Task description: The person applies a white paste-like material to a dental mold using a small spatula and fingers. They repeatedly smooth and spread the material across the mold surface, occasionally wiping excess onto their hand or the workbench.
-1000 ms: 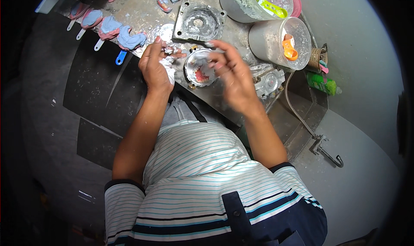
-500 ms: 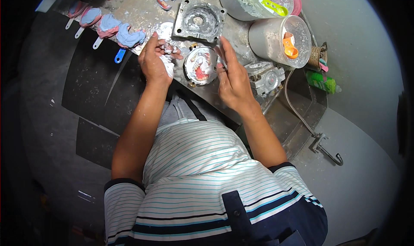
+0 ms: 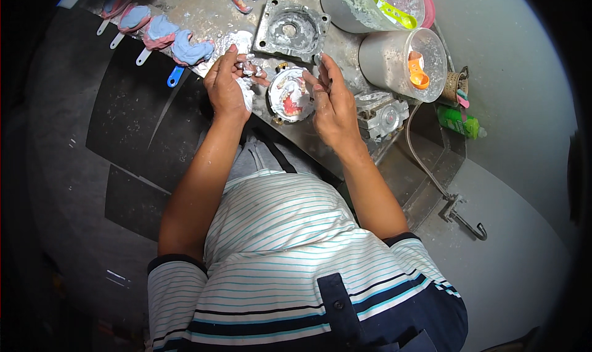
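Paste [image 3: 246, 94], white and thick, lies against my left hand [image 3: 226, 91], whose palm is turned up and fingers loosely curved, cupped, I judge, so that nothing slides off. My right hand [image 3: 335, 105] is half-curled, thumb apart from some fingers; I cannot tell whether it holds anything. Between my hands, on the surface [image 3: 203, 9], sits the round metal mould [image 3: 272, 97], probably there so both can reach it; inside, smeared white surrounds a glossy pink denture piece [image 3: 291, 107]. Just beyond my hands rests a square metal frame [image 3: 261, 31], crusted grey, with a round hollow. Left of my left hand, the impression trays [image 3: 191, 48] carry soft-looking blue and pink material, handles jutting over the edge, perhaps for easy lifting. Beyond my right hand, an orange scoop [image 3: 419, 78] leans in a translucent, powder-streaked tub [image 3: 379, 62].
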The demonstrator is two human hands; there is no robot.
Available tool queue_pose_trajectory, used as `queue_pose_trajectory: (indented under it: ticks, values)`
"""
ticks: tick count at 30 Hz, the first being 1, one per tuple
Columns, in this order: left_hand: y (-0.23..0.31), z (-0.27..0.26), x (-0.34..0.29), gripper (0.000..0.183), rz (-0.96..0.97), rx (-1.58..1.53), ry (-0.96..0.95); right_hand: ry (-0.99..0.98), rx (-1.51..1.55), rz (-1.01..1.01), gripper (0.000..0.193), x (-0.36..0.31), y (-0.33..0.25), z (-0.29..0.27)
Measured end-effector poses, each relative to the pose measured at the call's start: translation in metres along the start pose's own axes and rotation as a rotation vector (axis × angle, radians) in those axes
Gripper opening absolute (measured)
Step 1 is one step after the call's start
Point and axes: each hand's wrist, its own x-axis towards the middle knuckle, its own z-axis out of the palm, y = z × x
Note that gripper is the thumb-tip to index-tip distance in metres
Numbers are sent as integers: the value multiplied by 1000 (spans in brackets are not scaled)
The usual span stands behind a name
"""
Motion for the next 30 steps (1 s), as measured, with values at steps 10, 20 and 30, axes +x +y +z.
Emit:
queue_pose_trajectory:
  ticks: [10, 20, 30]
  values:
    - [1, 0, -1, 30, 3, -15, -41, 48, -68, 21, 47, 2, 13, -4]
    - [0, -2, 0, 30, 0, -5, -56, -13, -73, 38, 48, 2, -11, 7]
    - [-1, -4, 0, 30, 3, -7, -73, -29, -157, -77, 48, 5, -11, 12]
